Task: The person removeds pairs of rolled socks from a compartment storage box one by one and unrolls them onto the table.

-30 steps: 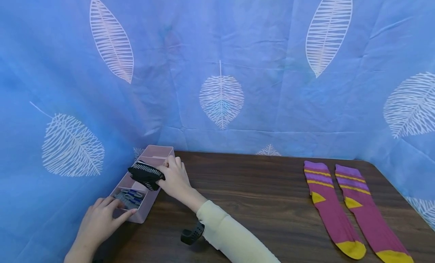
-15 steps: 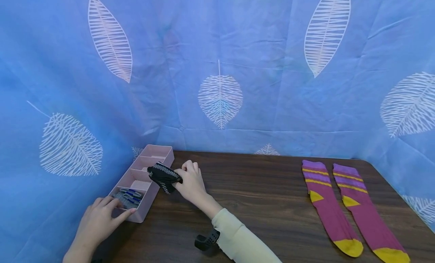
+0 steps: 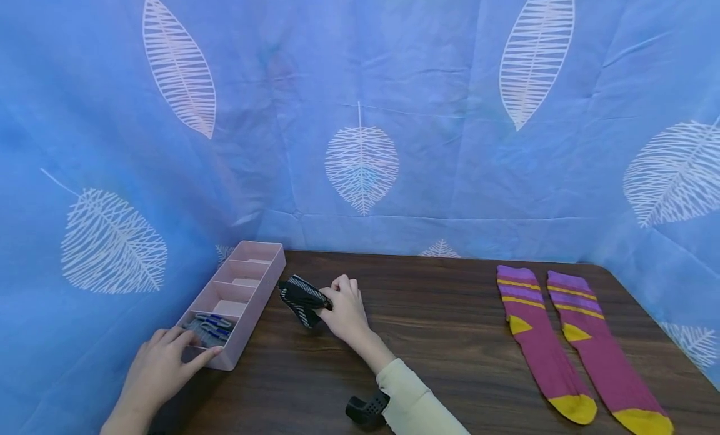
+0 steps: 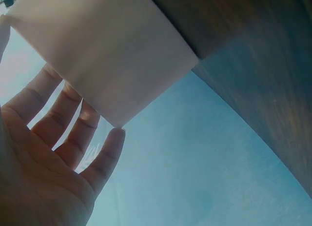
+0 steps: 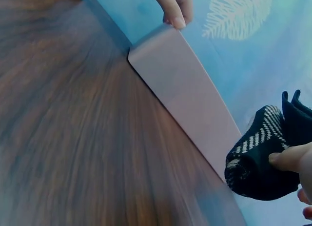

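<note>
My right hand [image 3: 344,310] pinches a folded black sock bundle with white diagonal stripes [image 3: 304,299], held just right of a long pink divided box [image 3: 247,325]. In the right wrist view, the thumb presses on the dark sock bundle [image 5: 258,157]. My left hand [image 3: 160,366] rests on the box's near end, its fingertips along the rim and its thumb at the near right corner. The left wrist view has these fingers [image 4: 78,123] spread and loosely bent against the box edge. Folded grey-and-blue socks [image 3: 210,329] fill the nearest compartment; the farther compartments hold nothing visible.
Two maroon socks with yellow toes and heels and purple striped cuffs [image 3: 548,347] lie flat, side by side, on the right of the dark wooden table [image 3: 439,322]. A blue leaf-patterned cloth [image 3: 427,166] hangs behind and on both sides.
My right hand has carried the black sock bundle from above the box's middle compartments rightward, over the table beside it. My left hand stays on the box.
</note>
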Tool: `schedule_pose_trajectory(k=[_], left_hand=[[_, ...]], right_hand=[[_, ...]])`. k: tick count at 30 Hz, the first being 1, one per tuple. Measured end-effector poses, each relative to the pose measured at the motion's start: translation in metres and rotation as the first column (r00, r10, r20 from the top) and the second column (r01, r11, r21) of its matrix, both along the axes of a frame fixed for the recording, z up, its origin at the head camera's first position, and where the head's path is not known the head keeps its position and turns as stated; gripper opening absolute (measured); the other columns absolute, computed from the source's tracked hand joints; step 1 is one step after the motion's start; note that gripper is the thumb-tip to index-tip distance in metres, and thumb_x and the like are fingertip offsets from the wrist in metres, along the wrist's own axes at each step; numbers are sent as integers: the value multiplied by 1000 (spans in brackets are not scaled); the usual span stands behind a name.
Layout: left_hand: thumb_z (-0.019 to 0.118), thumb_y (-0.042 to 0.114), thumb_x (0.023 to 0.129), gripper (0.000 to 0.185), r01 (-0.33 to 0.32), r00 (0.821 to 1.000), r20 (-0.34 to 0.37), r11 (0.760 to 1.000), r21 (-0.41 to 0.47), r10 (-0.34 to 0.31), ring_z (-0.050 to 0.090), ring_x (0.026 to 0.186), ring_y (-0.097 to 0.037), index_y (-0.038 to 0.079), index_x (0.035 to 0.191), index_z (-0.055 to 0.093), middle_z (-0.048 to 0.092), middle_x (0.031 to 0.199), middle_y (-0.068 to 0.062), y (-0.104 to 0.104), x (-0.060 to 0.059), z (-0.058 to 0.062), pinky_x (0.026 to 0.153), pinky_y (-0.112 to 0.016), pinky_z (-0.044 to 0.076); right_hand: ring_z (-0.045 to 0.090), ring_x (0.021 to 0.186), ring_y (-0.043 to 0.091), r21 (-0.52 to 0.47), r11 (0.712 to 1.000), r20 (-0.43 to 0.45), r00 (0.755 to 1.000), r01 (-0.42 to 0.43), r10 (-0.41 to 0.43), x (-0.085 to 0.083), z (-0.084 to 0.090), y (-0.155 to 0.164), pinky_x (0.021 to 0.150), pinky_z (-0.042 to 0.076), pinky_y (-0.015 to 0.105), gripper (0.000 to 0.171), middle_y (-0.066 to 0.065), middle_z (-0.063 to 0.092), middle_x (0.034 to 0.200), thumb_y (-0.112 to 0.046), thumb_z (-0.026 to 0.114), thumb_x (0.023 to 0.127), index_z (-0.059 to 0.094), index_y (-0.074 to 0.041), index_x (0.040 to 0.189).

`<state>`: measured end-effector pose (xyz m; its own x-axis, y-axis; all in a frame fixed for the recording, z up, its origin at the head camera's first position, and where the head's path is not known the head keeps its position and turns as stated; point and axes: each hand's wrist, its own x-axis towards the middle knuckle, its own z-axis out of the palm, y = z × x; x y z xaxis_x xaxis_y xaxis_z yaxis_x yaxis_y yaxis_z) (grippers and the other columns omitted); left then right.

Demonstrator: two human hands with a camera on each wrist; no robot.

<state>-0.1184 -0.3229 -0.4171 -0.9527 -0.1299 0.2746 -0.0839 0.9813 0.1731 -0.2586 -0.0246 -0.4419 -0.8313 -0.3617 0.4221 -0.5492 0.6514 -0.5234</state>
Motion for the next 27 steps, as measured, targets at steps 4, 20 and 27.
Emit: schedule_pose_trajectory(k=[4, 20, 27], left_hand=[[64, 71, 77, 59, 4, 1000, -7, 1000, -4, -4, 52, 87, -31, 12, 84, 70, 63, 86, -6, -1, 1, 1, 77, -57, 43], [63, 71, 78, 61, 1, 1000, 6, 1000, 3, -1, 52, 89, -32, 11, 86, 70, 64, 88, -9, 0, 0, 1, 78, -58, 42], [62, 72, 78, 63, -2, 999, 34, 1000, 4, 2, 52, 87, -32, 10, 87, 70, 64, 87, -8, -2, 0, 1, 78, -57, 42]], right_hand=[[24, 86, 17, -3, 1000, 25, 999, 22, -22, 0, -4, 13, 75, 23, 31, 20, -3, 30, 93, -32, 72, 86, 74, -21, 103], [29, 88, 20, 11, 995, 168, 981, 95, -95, 4, -11, 52, 75, 28, 33, 28, 2, 41, 97, -25, 73, 83, 74, -11, 107], [33, 89, 21, -25, 995, 245, 966, 94, -85, 5, -12, 63, 76, 31, 34, 38, 8, 48, 103, -32, 74, 84, 73, -4, 110]])
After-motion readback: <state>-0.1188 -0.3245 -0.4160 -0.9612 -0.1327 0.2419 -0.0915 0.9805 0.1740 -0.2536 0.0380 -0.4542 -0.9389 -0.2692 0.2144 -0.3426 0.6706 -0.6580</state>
